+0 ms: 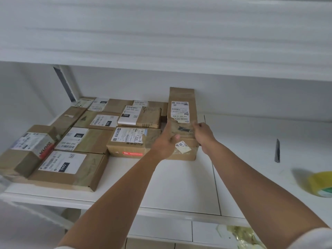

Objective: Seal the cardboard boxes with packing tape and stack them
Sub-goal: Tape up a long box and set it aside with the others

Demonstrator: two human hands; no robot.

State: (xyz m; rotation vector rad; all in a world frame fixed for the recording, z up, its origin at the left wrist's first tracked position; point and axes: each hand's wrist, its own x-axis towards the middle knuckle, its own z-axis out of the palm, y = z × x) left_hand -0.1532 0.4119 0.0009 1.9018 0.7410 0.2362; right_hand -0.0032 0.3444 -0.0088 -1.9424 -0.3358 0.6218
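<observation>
Long box going in beside the stacked parcels; most of the sealing looks done.

Both hands hold the long cardboard box (182, 121) on the white bench (179, 177), against the back wall: the left hand (166, 142) lies flat along its left side, fingers fairly straight, and the right hand (203, 135) curls round its right edge. To its left, taped brown boxes (86, 133) with glossy seams and white labels sit packed in rows. A yellow tape roll (321, 184) and a dark slim tool (277, 150) lie near the right edge.
</observation>
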